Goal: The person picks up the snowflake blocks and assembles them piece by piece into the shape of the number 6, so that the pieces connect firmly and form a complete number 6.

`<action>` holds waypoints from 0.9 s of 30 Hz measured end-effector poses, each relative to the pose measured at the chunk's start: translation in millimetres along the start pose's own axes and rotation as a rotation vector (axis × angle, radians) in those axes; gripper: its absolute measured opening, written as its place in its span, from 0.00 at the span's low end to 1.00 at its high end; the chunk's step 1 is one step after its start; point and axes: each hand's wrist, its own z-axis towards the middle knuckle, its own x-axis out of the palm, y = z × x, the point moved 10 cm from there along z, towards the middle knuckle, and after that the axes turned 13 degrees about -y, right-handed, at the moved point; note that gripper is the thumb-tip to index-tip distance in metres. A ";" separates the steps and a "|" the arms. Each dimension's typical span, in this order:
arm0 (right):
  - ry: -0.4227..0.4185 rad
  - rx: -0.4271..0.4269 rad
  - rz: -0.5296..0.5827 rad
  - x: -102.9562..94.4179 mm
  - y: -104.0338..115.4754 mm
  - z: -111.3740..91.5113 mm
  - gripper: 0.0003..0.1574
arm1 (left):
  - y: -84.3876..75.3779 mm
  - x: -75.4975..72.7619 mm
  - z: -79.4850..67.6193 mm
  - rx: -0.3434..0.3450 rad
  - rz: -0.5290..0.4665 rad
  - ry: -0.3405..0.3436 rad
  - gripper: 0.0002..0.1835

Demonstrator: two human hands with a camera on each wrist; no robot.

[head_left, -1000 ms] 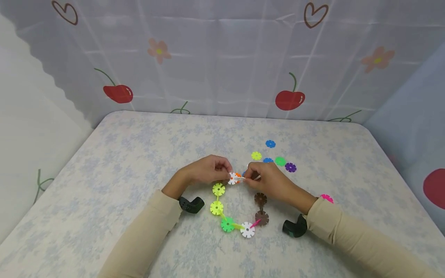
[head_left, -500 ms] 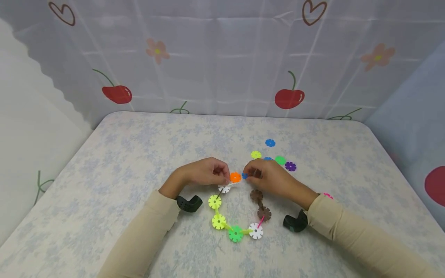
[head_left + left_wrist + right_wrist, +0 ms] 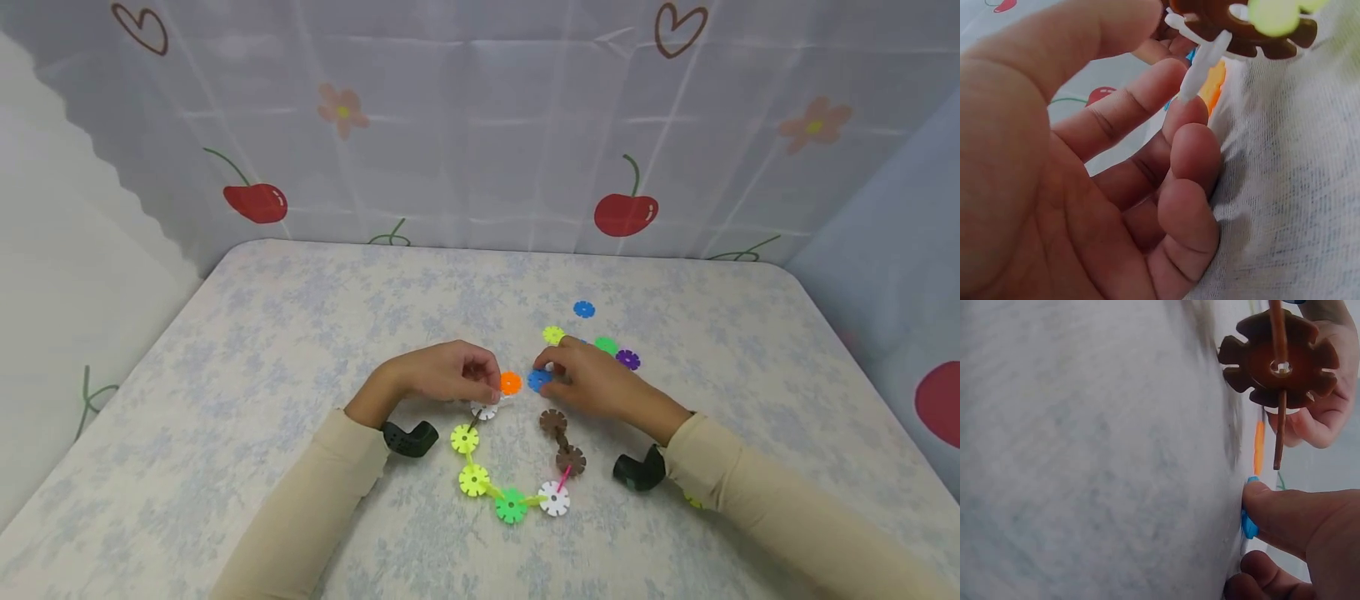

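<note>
A chain of slotted plastic flower discs curves over the table, with yellow [image 3: 474, 480], green [image 3: 511, 506], white [image 3: 554, 498] and brown [image 3: 571, 460] discs linked edge to edge. My left hand [image 3: 450, 371] pinches the chain's upper left end at a white disc [image 3: 484, 410]; part of that disc is hidden by the fingers. Just right of those fingertips is an orange disc [image 3: 510, 383]. My right hand [image 3: 596, 379] holds a blue disc [image 3: 538, 381] at the tabletop between thumb and fingers, as the thumb [image 3: 1260, 497] on it shows in the right wrist view.
Beyond my right hand lie loose discs: blue [image 3: 584, 309], yellow [image 3: 553, 335], green [image 3: 606, 345] and purple [image 3: 628, 359]. Another yellow disc [image 3: 693, 501] peeks out under the right sleeve. A printed curtain [image 3: 480, 125] hangs behind the table [image 3: 300, 317].
My right hand has left the white piece near the left fingertips and moved right to the blue disc. The chain's lower part has shifted toward me, and the orange disc has come into full view.
</note>
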 end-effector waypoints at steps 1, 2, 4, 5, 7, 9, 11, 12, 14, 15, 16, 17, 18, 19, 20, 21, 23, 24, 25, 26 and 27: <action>-0.001 0.001 0.009 -0.7 -0.1 -0.5 0.15 | -0.9 0.2 0.4 0.010 0.002 0.000 0.03; -0.003 0.000 0.021 -1.3 0.1 -1.2 0.15 | -2.2 0.3 0.5 0.019 0.005 0.000 0.03; -0.007 -0.001 0.041 -2.4 -0.4 -2.4 0.14 | -3.3 0.0 0.9 0.029 0.010 -0.003 0.03; -0.010 0.003 0.050 -3.0 -0.7 -3.0 0.13 | -3.9 0.1 1.2 0.035 0.005 -0.003 0.03; -0.019 0.004 0.068 -4.4 -1.1 -4.4 0.12 | -4.7 0.9 1.3 0.043 -0.008 0.003 0.03; -0.026 0.002 0.080 -5.8 -0.8 -5.8 0.10 | -4.8 1.7 1.5 0.046 -0.019 0.008 0.03; -0.031 0.005 0.091 -6.8 -0.8 -7.0 0.08 | -4.7 2.6 1.6 0.050 -0.022 0.014 0.04; -0.033 0.008 0.097 -7.2 -1.2 -7.4 0.07 | -4.2 3.1 1.7 0.048 -0.022 0.017 0.04; -0.032 0.024 0.113 -7.2 -2.3 -7.5 0.05 | -3.0 3.6 1.8 0.044 -0.019 0.021 0.05; -0.029 0.032 0.123 -7.3 -2.5 -7.7 0.04 | -3.0 4.0 1.8 0.044 -0.018 0.025 0.05; -0.025 0.039 0.138 -7.2 -2.9 -7.6 0.04 | -3.0 4.3 1.7 0.044 -0.018 0.029 0.05; -0.021 0.046 0.153 -7.1 -3.1 -7.5 0.04 | -3.1 4.5 1.6 0.044 -0.016 0.032 0.05; -0.017 0.050 0.170 -6.9 -3.3 -7.4 0.04 | -3.2 5.0 1.5 0.045 -0.013 0.036 0.05; -0.012 0.054 0.187 -6.7 -3.0 -7.2 0.04 | -3.4 5.2 1.2 0.046 -0.010 0.041 0.05; -0.006 0.055 0.209 -6.5 -2.6 -6.9 0.04 | -3.7 5.4 0.9 0.048 -0.007 0.044 0.05; 0.003 0.063 0.239 -5.8 -2.4 -6.7 0.04 | -4.2 5.4 0.8 0.049 -0.002 0.046 0.05; 0.020 0.081 0.304 -3.7 -2.5 -5.6 0.03 | -3.9 5.4 0.6 0.047 0.003 0.047 0.04; 0.029 0.094 0.339 -2.1 -2.4 -4.9 0.03 | -3.5 5.4 0.5 0.045 0.004 0.047 0.04; 0.038 0.104 0.375 -0.5 -2.0 -4.2 0.02 | -2.8 5.3 0.5 0.040 0.002 0.047 0.04; 0.047 0.116 0.407 1.5 -1.9 -3.6 0.02 | -1.9 5.4 0.6 0.037 0.002 0.046 0.04; 0.055 0.128 0.431 3.5 -1.8 -3.1 0.02 | -1.1 5.5 0.8 0.033 -0.002 0.045 0.04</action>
